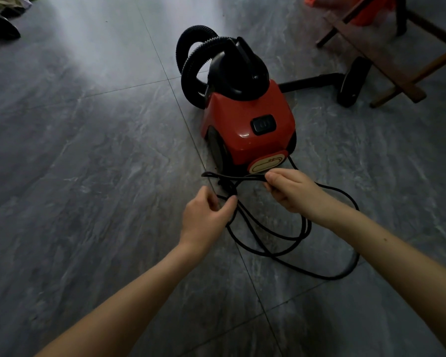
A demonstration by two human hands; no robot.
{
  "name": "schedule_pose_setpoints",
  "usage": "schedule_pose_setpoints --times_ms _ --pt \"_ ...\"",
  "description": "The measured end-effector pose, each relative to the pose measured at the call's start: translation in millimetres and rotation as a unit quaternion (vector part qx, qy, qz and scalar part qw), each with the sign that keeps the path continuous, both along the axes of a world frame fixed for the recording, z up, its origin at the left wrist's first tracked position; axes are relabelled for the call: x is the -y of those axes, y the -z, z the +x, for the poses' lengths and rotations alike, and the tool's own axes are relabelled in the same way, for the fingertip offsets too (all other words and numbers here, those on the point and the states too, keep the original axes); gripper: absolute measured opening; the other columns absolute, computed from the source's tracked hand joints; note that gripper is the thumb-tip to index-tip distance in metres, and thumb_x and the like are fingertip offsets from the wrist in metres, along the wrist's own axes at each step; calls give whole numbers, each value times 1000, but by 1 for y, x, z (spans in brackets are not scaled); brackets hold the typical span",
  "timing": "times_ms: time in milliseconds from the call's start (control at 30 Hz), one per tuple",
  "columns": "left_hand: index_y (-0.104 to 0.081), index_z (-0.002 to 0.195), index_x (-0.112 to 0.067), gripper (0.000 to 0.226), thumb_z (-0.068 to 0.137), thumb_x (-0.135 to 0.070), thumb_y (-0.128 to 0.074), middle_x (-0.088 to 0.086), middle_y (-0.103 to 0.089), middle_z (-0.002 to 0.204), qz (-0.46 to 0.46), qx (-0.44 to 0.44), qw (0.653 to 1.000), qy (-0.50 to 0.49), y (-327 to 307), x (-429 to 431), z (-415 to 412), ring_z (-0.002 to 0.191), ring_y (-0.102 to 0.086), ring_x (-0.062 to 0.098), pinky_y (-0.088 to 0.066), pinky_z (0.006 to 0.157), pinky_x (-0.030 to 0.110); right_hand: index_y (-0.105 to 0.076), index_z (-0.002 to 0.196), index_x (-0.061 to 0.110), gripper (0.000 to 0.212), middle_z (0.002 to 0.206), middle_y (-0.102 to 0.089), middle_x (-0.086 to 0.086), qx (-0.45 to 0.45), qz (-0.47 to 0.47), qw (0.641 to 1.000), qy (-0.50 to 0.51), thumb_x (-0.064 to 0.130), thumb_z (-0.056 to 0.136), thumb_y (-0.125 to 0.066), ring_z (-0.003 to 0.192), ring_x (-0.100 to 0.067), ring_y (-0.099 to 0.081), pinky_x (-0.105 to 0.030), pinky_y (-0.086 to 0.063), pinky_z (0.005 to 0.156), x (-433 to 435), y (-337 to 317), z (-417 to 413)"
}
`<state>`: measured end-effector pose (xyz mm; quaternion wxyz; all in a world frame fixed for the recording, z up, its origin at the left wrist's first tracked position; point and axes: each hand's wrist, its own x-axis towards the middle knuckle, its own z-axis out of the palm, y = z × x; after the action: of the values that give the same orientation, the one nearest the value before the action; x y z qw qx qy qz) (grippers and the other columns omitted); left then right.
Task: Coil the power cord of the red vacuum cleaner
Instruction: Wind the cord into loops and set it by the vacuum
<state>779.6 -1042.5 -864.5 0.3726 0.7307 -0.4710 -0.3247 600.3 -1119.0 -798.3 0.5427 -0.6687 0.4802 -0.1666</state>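
A red vacuum cleaner (247, 119) stands on the grey tiled floor (88, 150). Just in front of it, the right hand (290, 189) pinches several strands of the black power cord (268, 235), while the left hand (206, 215) grips the loops that trail onto the floor.

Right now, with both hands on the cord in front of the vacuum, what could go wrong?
1. Loose loops of the power cord lie overlapping on the floor and cross between the left hand and right hand; pulling may tighten them into a tangle.
2. The cord runs to the rear of the red vacuum cleaner; a hard tug might roll or tip it.
3. The left fingers look only loosely curled, so gathered strands may slip.
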Motion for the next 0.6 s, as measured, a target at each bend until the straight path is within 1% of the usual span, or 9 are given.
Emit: schedule_pose_setpoints --times_ms 67,133,200,233,333,400,433,533,600 --pt "-61 88 -12 40 81 -51 -68 7 -63 80 81 -108 991 10 14 0 -4 71 -61 19 -51 65 35 -49 76 10 33 54 -36 8 6 9 1000 3 21 104 -37 39 0 -32 -13 -26 39 0 0 -1" --pt "-64 94 -12 38 81 -47 -70 9 -68 85 145 -236 961 23 27 5 -8 77 -68 22 -57 74 39 -48 75 11 34 55 -34 7 9 17 1000 9 22 105 -36 39 0 -30 -14 -25 38 0 1 -3" --pt "-61 88 -12 29 82 -37 -73 3 -64 75 168 -348 922 19 35 13 -14 67 -64 17 -53 63 31 -48 75 11 34 55 -33 6 17 33 999 16 22 105 -35 40 -2 -29 -15 -24 38 2 4 -6" --pt "-60 86 -12 25 83 -33 -73 2 -62 73 174 -374 911 14 37 16 -18 66 -62 17 -52 60 29 -48 75 12 34 54 -33 6 22 42 999 17 22 105 -35 40 -3 -28 -16 -23 38 3 5 -7" --pt "-61 96 -4 20 91 -21 -68 13 -61 89 183 -372 910 -5 39 20 -24 83 -60 27 -57 62 25 -48 75 12 35 51 -34 11 29 55 998 13 24 105 -35 40 -3 -27 -17 -22 38 5 11 -11" --pt "-59 107 0 34 88 -25 -72 15 -66 102 187 -360 914 -10 45 20 -26 90 -67 26 -60 72 27 -48 74 12 35 51 -34 11 34 59 998 14 23 105 -35 40 -3 -27 -17 -22 38 6 15 -13" --pt "-56 110 -4 40 84 -27 -75 14 -67 109 187 -346 919 -8 48 20 -27 92 -70 24 -61 78 31 -48 75 12 35 51 -34 11 36 61 997 14 23 105 -35 40 -4 -27 -17 -22 38 6 17 -15" --pt "-47 110 -17 47 79 -28 -80 11 -65 109 178 -301 937 -1 52 18 -34 94 -72 20 -59 88 39 -49 77 11 34 51 -34 12 38 60 997 7 24 105 -35 42 -5 -26 -19 -20 39 7 25 -19" --pt "-40 121 -16 59 79 -25 -80 10 -66 108 172 -319 932 -7 54 19 -39 95 -72 21 -58 90 40 -48 77 12 33 51 -33 11 40 64 997 6 23 105 -34 42 -6 -25 -20 -19 39 8 29 -21"
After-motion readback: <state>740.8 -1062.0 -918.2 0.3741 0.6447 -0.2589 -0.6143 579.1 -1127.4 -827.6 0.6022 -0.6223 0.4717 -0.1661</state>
